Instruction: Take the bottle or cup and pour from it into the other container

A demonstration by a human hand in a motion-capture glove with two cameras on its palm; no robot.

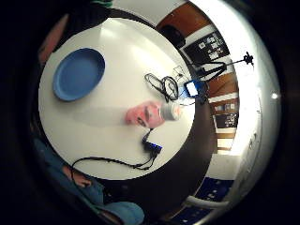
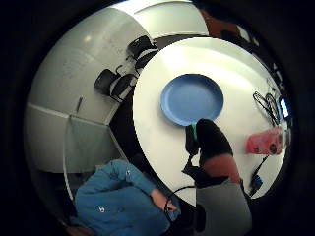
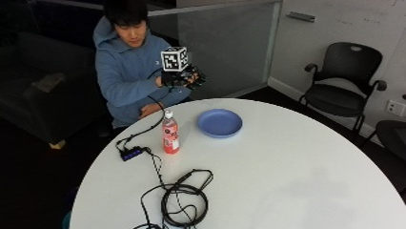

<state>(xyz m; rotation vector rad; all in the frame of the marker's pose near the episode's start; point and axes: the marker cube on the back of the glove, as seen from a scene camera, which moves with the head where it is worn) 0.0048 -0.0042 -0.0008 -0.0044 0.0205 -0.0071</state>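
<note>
A pink bottle (image 3: 170,135) with a white cap stands upright on the round white table (image 3: 285,167), near the person's side. To its right lies a shallow blue plate (image 3: 219,123). My gloved right hand (image 3: 184,78) is raised in front of the person's chest, well above and behind both things, fingers relaxed and holding nothing. From the palm views the bottle (image 1: 150,114) and the plate (image 1: 78,73) show far below, apart from each other. A black gloved finger (image 2: 209,140) crosses the thumb side view near the plate (image 2: 192,99) and the bottle (image 2: 263,141).
A black hub (image 3: 132,153) with a cable lies left of the bottle, and a coil of black cables (image 3: 181,195) lies nearer the front edge. The person's bare left hand (image 3: 148,109) rests at the table's far edge. Black chairs (image 3: 342,81) stand at the right.
</note>
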